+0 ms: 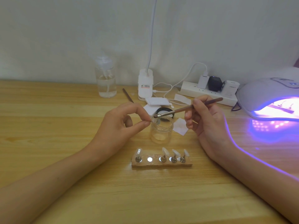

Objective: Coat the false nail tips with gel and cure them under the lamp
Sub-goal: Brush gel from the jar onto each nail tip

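My left hand (120, 125) pinches a small clear nail tip (153, 121) on its stand, held over the open glass jar (161, 130). With my right hand (204, 118) I grip a brown brush (186, 108), whose bristle end sits just above the held tip. In front of the jar lies a wooden holder strip (161, 164) carrying several nail tips (165, 151) on metal stands, with one bare magnet spot (150, 159). At the right edge the curing lamp (265, 96) glows purple, and a strip with stands lies inside it.
A clear pump bottle (106, 81) stands at the back left. A white clip lamp base (145, 84), a power strip with chargers (208, 91), cables, white wipes (181, 126), a black jar lid (165, 111) and a second brush (127, 95) lie behind the jar.
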Motion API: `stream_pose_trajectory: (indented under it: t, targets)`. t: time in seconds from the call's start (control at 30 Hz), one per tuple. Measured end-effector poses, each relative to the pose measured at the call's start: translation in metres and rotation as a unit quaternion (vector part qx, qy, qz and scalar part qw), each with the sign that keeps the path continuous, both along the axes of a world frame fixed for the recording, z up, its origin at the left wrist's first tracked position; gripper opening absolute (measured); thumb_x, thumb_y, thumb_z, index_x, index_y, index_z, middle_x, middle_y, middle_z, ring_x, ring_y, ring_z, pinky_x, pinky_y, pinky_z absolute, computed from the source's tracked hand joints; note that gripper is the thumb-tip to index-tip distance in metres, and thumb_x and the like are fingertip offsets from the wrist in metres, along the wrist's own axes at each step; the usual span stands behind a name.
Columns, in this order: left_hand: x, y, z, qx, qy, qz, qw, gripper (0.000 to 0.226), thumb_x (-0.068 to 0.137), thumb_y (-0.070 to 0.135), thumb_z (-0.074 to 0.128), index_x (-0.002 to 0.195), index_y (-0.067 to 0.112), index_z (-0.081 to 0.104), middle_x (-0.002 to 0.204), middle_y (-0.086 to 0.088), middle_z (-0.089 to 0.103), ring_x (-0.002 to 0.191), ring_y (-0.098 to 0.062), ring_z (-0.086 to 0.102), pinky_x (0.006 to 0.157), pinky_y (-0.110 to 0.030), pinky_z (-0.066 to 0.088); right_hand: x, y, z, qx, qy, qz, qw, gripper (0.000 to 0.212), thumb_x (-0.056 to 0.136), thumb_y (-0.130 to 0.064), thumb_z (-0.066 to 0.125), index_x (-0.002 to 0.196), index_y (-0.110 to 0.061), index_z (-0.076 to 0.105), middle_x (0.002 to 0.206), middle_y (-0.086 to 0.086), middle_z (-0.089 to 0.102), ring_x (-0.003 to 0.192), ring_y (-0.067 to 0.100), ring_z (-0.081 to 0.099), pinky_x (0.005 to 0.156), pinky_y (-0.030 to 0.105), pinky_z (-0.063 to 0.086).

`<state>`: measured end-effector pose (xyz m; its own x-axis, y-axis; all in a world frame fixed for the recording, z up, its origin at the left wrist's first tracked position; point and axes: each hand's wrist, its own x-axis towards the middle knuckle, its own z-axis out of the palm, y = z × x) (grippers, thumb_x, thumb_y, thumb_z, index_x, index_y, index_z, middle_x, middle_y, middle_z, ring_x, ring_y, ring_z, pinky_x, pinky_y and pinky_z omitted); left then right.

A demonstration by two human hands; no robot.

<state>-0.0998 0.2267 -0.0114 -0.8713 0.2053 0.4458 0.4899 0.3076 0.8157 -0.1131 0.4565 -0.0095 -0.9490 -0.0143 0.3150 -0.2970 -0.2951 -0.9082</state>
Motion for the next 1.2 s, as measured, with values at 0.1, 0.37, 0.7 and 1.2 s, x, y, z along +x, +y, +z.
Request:
stream_pose_trajectory:
  t: [0.1,0.37,0.7,1.2]
  targets:
    - [-0.0001,-0.0002,-0.0004,0.001,0.001,0.000,1.000,0.017,0.081,0.009,0.077,0.078,0.023,0.069,0.087,0.020,0.064,0.050,-0.014,0.037,0.054,-0.011,0.035,0.0012,-0.0021,0.0003,0.019,-0.005,-0.003,1.000,0.016,0.088,-0.030,0.060,0.087,-0.015,0.053,0.063,0.003,0.062,0.056,0.012,0.057,0.050,0.021,0.047]
    - [-0.0008,-0.0003,-0.0008,0.003,0.003,-0.003,1.000,0.016,0.081,0.010,0.077,0.078,0.023,0.069,0.087,0.019,0.064,0.049,-0.014,0.037,0.054,-0.011,0.035,0.0036,-0.0024,0.0014,0.020,0.012,-0.001,1.000,0.013,0.090,-0.029,0.059,0.086,-0.017,0.053,0.063,0.002,0.062,0.057,0.012,0.058,0.050,0.020,0.047]
    - [-0.0007,-0.0001,-0.0004,0.003,-0.001,-0.003,1.000,0.015,0.081,0.008,0.077,0.077,0.019,0.069,0.078,0.022,0.062,0.049,-0.012,0.035,0.053,-0.010,0.033,0.0035,-0.0018,-0.0002,0.032,0.026,-0.012,0.999,0.013,0.097,-0.022,0.057,0.084,-0.021,0.056,0.064,0.001,0.063,0.059,0.013,0.060,0.052,0.021,0.048]
    - [0.0021,0.0004,0.0016,0.014,-0.027,0.006,1.000,0.015,0.080,0.010,0.078,0.075,0.020,0.069,0.083,0.020,0.066,0.051,-0.010,0.038,0.054,-0.011,0.036,0.0037,0.0004,0.0011,0.018,0.014,-0.038,0.999,0.014,0.099,-0.020,0.056,0.085,-0.018,0.053,0.062,0.002,0.062,0.054,0.013,0.056,0.046,0.020,0.042]
